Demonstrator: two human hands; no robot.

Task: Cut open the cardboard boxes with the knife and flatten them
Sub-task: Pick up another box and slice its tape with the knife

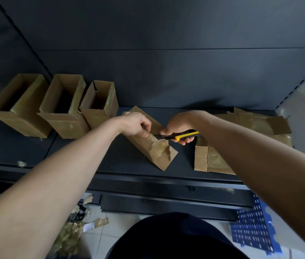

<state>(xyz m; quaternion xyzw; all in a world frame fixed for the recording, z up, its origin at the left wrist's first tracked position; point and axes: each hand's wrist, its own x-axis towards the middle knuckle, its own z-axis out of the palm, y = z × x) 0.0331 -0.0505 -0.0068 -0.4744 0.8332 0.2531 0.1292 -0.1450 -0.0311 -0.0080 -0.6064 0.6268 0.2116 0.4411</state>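
3 boxes (63, 105) wait upright on shelf (26, 146). Your left hand (136, 124) pinches taped box (148, 141) lying mid-shelf. Your right hand (181, 128) squeezes knife (177, 136), tip at tape. Cutting step now. Next: slice along tape, keep fingers back.

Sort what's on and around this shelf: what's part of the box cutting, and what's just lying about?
Job:
knife in right hand
box being cut, held by left hand
three open boxes
flattened cardboard

Lying about:
tape scraps on the floor
blue perforated panel
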